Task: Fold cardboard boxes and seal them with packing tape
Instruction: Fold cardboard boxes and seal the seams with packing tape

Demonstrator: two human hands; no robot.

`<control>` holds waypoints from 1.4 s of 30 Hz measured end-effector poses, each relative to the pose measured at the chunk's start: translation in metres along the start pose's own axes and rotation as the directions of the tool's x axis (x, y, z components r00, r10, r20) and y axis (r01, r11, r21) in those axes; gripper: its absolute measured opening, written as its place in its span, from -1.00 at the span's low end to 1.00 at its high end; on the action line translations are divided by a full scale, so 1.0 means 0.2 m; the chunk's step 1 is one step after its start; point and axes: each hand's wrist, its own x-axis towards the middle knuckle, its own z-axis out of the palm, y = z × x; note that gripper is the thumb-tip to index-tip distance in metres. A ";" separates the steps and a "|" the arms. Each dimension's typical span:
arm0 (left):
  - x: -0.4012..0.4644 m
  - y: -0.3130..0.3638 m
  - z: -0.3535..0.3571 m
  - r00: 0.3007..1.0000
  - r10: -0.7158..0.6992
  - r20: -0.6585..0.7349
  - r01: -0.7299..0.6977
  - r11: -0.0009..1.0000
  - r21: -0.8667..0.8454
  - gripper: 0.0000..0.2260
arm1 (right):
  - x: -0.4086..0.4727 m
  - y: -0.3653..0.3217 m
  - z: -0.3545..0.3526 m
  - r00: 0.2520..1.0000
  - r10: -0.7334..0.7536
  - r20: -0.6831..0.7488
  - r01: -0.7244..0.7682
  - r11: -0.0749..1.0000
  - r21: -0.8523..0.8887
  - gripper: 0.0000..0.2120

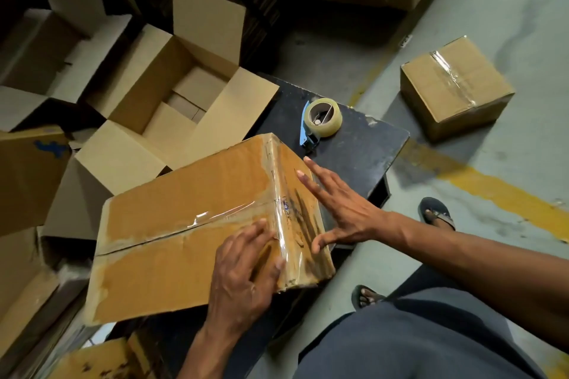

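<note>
While lying tilted across the near edge of a low black table (363, 144), closed cardboard box (197, 231) with clear tape along its top seam and down the right end face. Left hand (246, 274) flat on the box top at the near right corner, fingers straight and slightly spread over the taped edge, gripping nothing. Right hand (341, 209) just beside that end face, fingers straight and fanned (thumb low by the bottom corner), fingertips touching or nearly touching the tape, holding nothing. Farther back on the table, well apart from both hands, tape dispenser (320, 121) with a clear roll. Left of the table, open empty box (172, 92), flaps up. On the floor to the right, small sealed box (455, 86).
</note>
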 end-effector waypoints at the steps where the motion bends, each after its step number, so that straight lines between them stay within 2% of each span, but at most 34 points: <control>1: -0.04 0.00 0.00 0.997 0.079 0.023 -0.079 0.997 0.009 -0.41 | -0.01 -0.05 -0.01 0.998 -0.057 -0.021 0.058 0.998 0.013 0.28; 3: -0.11 0.00 0.01 0.977 0.198 0.078 -0.202 0.978 0.047 -0.18 | -0.01 -0.16 0.01 0.987 -0.155 -0.030 0.155 0.988 0.012 0.27; 5: -0.14 -0.01 0.02 0.965 0.234 0.121 -0.247 0.963 0.108 -0.06 | 0.00 -0.21 0.06 0.983 -0.185 -0.007 0.185 0.982 -0.027 0.27; 10: -0.13 -0.04 0.06 0.968 0.224 0.116 -0.245 0.947 0.208 -0.10 | -0.10 -0.05 0.12 0.996 -0.048 0.075 0.054 0.995 -0.083 0.29; 12: -0.14 -0.05 0.08 0.970 0.224 0.098 -0.240 0.945 0.223 -0.12 | -0.15 -0.05 0.09 0.999 -0.013 0.049 0.015 0.999 -0.040 0.22; 14: -0.14 -0.05 0.11 0.976 0.208 0.066 -0.218 0.946 0.242 -0.14 | -0.13 -0.11 0.06 0.999 -0.053 -0.007 0.053 0.999 -0.003 0.17; 17: -0.14 -0.04 0.13 0.983 0.182 0.033 -0.184 0.942 0.279 -0.15 | -0.06 -0.22 0.08 0.988 -0.157 -0.010 0.156 0.985 -0.069 0.14; 21: -0.11 0.00 0.14 0.984 0.177 0.022 -0.174 0.929 0.325 -0.12 | -0.05 -0.22 0.09 0.993 -0.110 0.035 0.112 0.992 -0.062 0.13; 23: -0.10 0.03 0.15 0.991 0.137 -0.002 -0.129 0.931 0.341 -0.11 | -0.07 -0.21 0.07 0.995 -0.091 0.027 0.091 0.996 0.002 0.08; 25: -0.11 0.06 0.17 0.995 0.096 -0.029 -0.080 0.935 0.346 -0.12 | -0.10 -0.19 0.04 1.000 -0.006 0.017 0.004 0.995 0.101 -0.04; 28: -0.10 0.10 0.19 0.996 0.049 -0.080 -0.018 0.940 0.341 -0.17 | -0.17 -0.11 0.03 0.987 0.116 0.110 -0.130 0.983 0.126 -0.13; 31: -0.08 0.15 0.22 0.990 -0.047 -0.131 0.084 0.951 0.299 -0.22 | -0.21 -0.07 0.08 0.963 0.097 0.253 -0.118 0.991 0.069 -0.01; 35: -0.02 0.19 0.23 0.959 -0.217 -0.180 0.252 0.948 0.196 -0.25 | -0.23 -0.10 0.15 0.937 0.105 0.333 -0.176 0.965 0.192 0.23; 38: 0.04 0.21 0.22 0.920 -0.363 -0.151 0.379 0.920 0.097 -0.22 | -0.23 -0.14 0.18 0.938 0.171 0.302 -0.274 0.898 0.344 0.14; 40: 0.07 0.22 0.21 0.913 -0.377 -0.157 0.394 0.914 0.099 -0.29 | -0.21 -0.17 0.21 0.946 0.240 0.216 -0.310 0.861 0.403 0.07; 42: 0.08 0.19 0.19 0.906 -0.384 -0.179 0.391 0.920 0.008 -0.41 | -0.21 -0.18 0.25 0.947 0.283 0.154 -0.322 0.853 0.411 0.04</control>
